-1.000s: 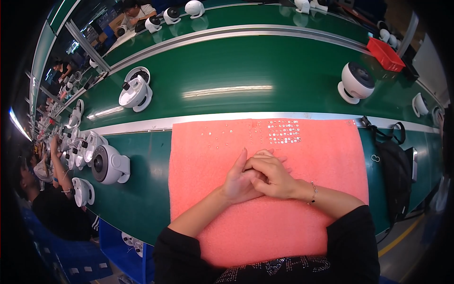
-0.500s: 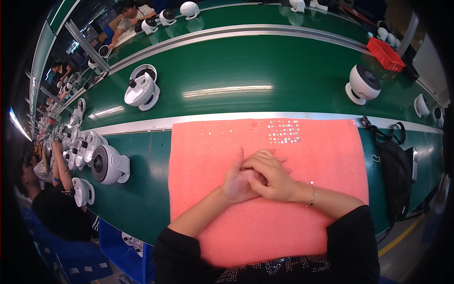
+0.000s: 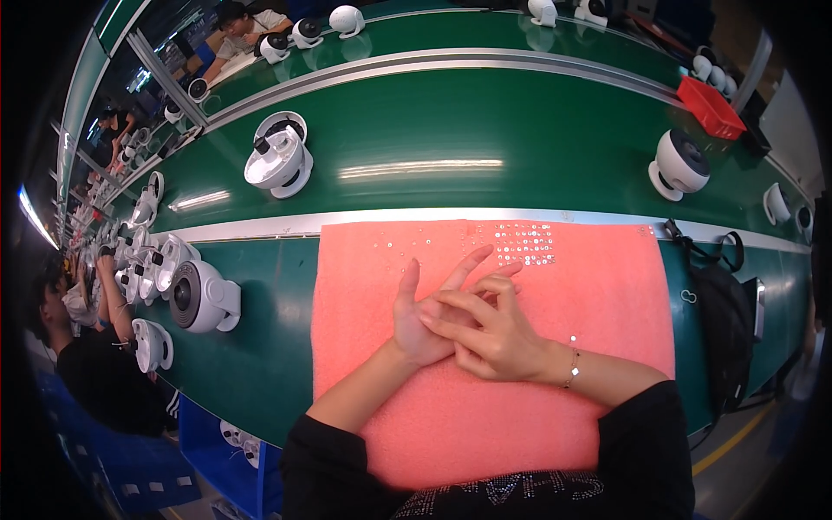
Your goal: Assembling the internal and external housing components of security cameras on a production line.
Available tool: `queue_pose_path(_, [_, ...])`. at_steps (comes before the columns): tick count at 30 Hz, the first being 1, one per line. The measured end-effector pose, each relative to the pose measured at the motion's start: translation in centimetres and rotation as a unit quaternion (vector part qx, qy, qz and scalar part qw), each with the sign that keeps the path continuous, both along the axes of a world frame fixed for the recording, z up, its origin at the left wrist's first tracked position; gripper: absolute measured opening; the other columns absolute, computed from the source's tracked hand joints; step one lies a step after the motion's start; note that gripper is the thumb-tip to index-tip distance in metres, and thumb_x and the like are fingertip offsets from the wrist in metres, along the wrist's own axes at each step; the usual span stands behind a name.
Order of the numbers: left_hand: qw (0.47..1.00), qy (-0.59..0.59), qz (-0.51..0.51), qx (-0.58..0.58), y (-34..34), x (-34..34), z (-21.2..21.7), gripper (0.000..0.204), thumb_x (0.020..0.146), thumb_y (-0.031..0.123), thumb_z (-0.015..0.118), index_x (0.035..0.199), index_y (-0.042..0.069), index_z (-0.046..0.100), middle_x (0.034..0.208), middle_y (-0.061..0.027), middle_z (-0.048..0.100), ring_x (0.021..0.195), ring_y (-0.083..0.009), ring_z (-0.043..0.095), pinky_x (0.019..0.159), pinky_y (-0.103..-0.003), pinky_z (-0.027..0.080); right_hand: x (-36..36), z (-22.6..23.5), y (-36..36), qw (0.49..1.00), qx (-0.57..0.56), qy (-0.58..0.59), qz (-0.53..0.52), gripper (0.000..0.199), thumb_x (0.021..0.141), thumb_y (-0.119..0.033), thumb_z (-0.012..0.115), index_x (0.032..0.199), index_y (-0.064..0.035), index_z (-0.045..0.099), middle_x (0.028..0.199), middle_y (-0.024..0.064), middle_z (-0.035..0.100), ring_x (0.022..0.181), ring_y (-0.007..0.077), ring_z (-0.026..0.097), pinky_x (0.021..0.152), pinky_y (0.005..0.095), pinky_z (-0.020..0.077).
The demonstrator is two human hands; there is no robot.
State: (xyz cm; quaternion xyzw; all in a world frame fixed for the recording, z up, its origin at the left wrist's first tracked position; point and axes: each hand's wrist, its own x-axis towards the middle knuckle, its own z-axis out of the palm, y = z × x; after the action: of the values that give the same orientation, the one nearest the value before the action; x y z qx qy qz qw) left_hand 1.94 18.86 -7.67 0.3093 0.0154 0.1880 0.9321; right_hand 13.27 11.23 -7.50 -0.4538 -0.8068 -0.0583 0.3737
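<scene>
My left hand point(image 3: 416, 328) lies palm up over the pink towel point(image 3: 485, 425), thumb and fingers spread. Across its palm rests my right hand point(image 3: 501, 334), its fingers bent and apart, touching the left palm and fingers. No object shows in either hand, though part of the left palm is hidden. Beyond my fingers, small round silvery pieces point(image 3: 523, 243) lie in tidy rows on the towel, with a few scattered ones point(image 3: 390, 245) to the left. A thin bracelet point(image 3: 574, 368) circles my right wrist.
The green conveyor belt point(image 3: 416, 113) beyond the towel carries an opened white camera housing point(image 3: 279, 160) and a white ball-shaped camera point(image 3: 680, 163) that have pale bases. More cameras point(image 3: 204, 296) stand at left, near a seated person point(image 3: 100, 373). A black bag point(image 3: 724, 321) lies at right; a red tray point(image 3: 711, 106) sits behind.
My left fingers have spread from under the right hand, and my right fingers have shifted on the palm. The opened housing and ball-shaped camera on the belt now appear farther right.
</scene>
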Motion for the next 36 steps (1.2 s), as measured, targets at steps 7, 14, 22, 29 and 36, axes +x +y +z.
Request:
queue_pose_path(7, [0.998,-0.062,-0.021,-0.005,0.5,-0.6,-0.6,0.087,0.079,0.067,0.031,0.143,0.011,0.014,0.143,-0.0247,0.023,0.132,-0.0338,0.026,0.107,-0.045,0.021,-0.6,-0.2,0.3,1.000,-0.012,0.014,0.003,0.034,0.058,-0.006,0.061,0.091,-0.0094,0.067,0.120,0.0070,0.052,0.093,0.0288,0.038,0.080,0.0404,0.0360])
queue_pose_path(14, [0.998,-0.036,-0.016,0.049,0.8,-0.8,-0.6,0.097,0.072,0.069,0.041,0.144,0.010,0.012,0.140,-0.0268,0.025,0.127,-0.0361,0.033,0.105,-0.046,0.027,-0.8,-0.3,0.2,0.998,0.027,0.007,0.055,0.018,0.054,-0.004,0.060,0.071,-0.0070,0.064,0.116,0.0077,0.059,0.095,0.0289,0.038,0.080,0.0406,0.0358])
queue_pose_path(22, [1.000,0.016,0.007,-0.004,0.9,-1.0,-1.0,0.074,0.083,0.053,0.038,0.139,0.007,0.022,0.121,-0.0202,0.046,0.113,-0.0311,0.046,0.099,-0.041,0.035,-0.8,-0.2,0.6,0.996,0.003,0.020,0.086,0.017,0.056,-0.002,0.059,0.073,-0.0017,0.062,0.110,0.0131,0.061,0.088,0.0293,0.049,0.075,0.0394,0.0430])
queue_pose_path(29, [0.995,0.016,-0.006,-0.099,2.1,-1.2,-2.8,0.036,0.091,0.028,0.035,0.119,0.005,0.038,0.087,-0.0089,0.050,0.093,-0.0248,0.055,0.085,-0.035,0.045,-1.3,-0.3,0.8,0.996,-0.043,0.019,0.080,0.018,0.061,-0.001,0.062,0.078,0.0002,0.060,0.109,0.0167,0.060,0.086,0.0261,0.056,0.074,0.0368,0.0474])
queue_pose_path(36, [0.995,0.046,0.044,-0.073,2.0,-0.9,-2.2,0.036,0.091,0.028,0.043,0.120,0.008,0.039,0.089,-0.0081,0.053,0.094,-0.0226,0.055,0.083,-0.033,0.046,-0.8,-0.6,1.2,0.995,-0.043,0.028,0.082,0.016,0.061,-0.001,0.062,0.077,-0.0018,0.060,0.108,0.0145,0.061,0.085,0.0257,0.057,0.075,0.0381,0.0470])
